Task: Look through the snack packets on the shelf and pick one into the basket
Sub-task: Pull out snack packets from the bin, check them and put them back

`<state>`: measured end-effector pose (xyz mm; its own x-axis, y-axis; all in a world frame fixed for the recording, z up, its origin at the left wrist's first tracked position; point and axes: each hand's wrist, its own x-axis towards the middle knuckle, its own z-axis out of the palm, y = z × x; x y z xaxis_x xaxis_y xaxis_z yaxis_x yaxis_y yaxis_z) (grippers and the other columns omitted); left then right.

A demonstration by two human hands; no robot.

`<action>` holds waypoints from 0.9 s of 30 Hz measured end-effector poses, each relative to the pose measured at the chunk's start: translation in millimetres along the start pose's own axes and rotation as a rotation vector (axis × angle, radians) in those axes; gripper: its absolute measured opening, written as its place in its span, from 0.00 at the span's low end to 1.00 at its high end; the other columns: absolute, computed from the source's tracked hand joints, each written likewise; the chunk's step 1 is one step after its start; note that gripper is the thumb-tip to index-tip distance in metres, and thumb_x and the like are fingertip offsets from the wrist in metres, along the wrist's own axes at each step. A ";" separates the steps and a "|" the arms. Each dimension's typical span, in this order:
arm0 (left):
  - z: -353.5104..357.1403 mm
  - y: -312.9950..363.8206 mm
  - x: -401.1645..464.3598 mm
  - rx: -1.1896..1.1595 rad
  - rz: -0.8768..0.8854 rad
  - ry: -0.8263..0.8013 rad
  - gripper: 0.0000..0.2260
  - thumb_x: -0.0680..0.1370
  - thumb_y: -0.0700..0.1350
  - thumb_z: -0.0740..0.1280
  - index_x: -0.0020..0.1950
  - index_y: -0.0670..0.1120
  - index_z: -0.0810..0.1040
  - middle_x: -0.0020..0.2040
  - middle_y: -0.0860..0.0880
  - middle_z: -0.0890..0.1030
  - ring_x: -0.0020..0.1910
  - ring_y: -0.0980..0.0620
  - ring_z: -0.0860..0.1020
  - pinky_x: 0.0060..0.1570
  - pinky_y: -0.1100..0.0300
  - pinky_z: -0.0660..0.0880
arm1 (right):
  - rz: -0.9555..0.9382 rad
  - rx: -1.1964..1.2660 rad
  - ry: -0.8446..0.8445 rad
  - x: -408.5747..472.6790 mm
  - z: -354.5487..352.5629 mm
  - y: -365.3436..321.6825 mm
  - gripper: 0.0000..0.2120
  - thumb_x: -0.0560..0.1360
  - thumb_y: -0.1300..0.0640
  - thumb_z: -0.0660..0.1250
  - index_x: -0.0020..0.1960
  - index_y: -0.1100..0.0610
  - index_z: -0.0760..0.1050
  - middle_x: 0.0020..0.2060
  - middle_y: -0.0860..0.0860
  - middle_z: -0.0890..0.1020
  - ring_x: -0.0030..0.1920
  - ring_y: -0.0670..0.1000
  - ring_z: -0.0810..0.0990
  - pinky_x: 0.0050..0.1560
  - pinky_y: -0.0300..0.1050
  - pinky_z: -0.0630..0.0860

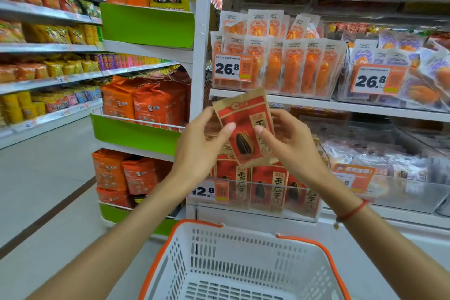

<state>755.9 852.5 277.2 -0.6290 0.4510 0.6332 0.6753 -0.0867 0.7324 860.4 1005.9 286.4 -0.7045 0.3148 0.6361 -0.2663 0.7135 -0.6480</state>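
Note:
A red and brown sunflower seed packet [243, 119] is held up in front of the shelf, tilted to the left. My left hand [202, 141] grips its left edge with the thumb on the front. My right hand [289, 141] grips its right edge, thumb also on the front. Below them, more packets of the same kind [275, 187] stand in a clear bin behind a 12.8 price tag. The white basket with an orange rim [243, 263] sits low in front of me with nothing in it.
Orange snack packs [287, 66] fill the shelf above, tagged 26.8. Clear bins with pale packets [379, 163] stand to the right. A green end display [146, 24] with orange bags is on the left, beside an aisle of shelves [48, 56].

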 end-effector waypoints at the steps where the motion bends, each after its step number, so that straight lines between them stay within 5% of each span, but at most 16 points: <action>1: 1.7 -3.4 -8.2 -0.075 -0.029 0.002 0.08 0.79 0.47 0.68 0.57 0.55 0.78 0.50 0.61 0.82 0.50 0.65 0.80 0.50 0.65 0.77 | 0.017 0.007 -0.013 -6.6 2.2 1.2 0.11 0.77 0.55 0.68 0.59 0.51 0.76 0.51 0.42 0.82 0.51 0.39 0.81 0.50 0.35 0.78; 6: -2.4 -21.1 -27.5 -0.251 -0.207 -0.048 0.05 0.78 0.47 0.67 0.50 0.58 0.79 0.47 0.61 0.83 0.47 0.66 0.81 0.49 0.68 0.78 | 0.178 0.126 -0.057 -33.2 15.1 11.2 0.16 0.71 0.49 0.71 0.56 0.53 0.79 0.47 0.45 0.85 0.46 0.44 0.84 0.43 0.40 0.82; 17: -5.1 -55.8 -46.2 -0.046 -0.362 -0.224 0.03 0.77 0.50 0.69 0.47 0.52 0.81 0.48 0.57 0.82 0.46 0.66 0.79 0.42 0.73 0.74 | 0.447 0.334 -0.101 -51.3 32.5 41.3 0.08 0.75 0.54 0.68 0.51 0.55 0.80 0.37 0.45 0.86 0.38 0.41 0.84 0.31 0.30 0.76; 22: 2.5 -67.6 -49.8 -0.047 -0.495 -0.308 0.09 0.77 0.53 0.68 0.54 0.51 0.82 0.52 0.53 0.83 0.53 0.58 0.81 0.51 0.59 0.80 | 0.368 0.217 -0.007 -60.2 43.8 51.8 0.09 0.77 0.55 0.68 0.45 0.60 0.82 0.36 0.48 0.86 0.36 0.45 0.84 0.33 0.33 0.76; 27: 5.9 -61.9 -49.1 -0.108 -0.645 -0.541 0.16 0.77 0.54 0.67 0.63 0.54 0.77 0.55 0.55 0.82 0.52 0.60 0.81 0.46 0.65 0.80 | 0.312 0.186 0.111 -59.4 48.1 49.9 0.11 0.76 0.56 0.69 0.46 0.65 0.82 0.38 0.53 0.86 0.36 0.46 0.84 0.35 0.39 0.79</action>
<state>747.3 840.9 199.3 -0.5888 0.8017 -0.1030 0.1898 0.2610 0.9465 857.3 992.7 196.2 -0.6980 0.5722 0.4306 -0.1723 0.4495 -0.8765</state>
